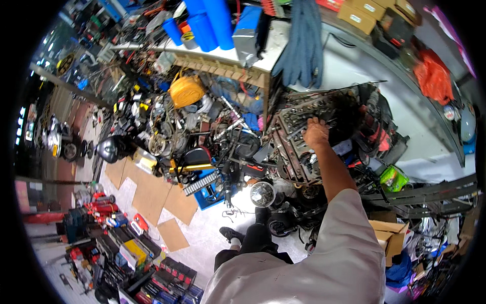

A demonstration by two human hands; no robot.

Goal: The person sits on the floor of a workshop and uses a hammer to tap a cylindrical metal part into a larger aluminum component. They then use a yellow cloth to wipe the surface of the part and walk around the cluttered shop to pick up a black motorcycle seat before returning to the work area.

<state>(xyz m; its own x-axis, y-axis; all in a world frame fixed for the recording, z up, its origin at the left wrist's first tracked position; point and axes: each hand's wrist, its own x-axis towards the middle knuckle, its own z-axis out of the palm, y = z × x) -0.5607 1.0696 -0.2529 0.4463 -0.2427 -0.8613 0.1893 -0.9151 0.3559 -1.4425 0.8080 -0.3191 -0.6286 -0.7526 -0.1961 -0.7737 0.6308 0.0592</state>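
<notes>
Reaches with right grip (316, 133) over the metal tool tray (292, 154), with loose tools (296, 134) lying beneath and just beside; cannot tell whether open or closed on 1. Shows small pieces inside 1 round tub (262, 194), nearer the feet. Bears labels on cardboard boxes (356, 19), too small to read.
</notes>
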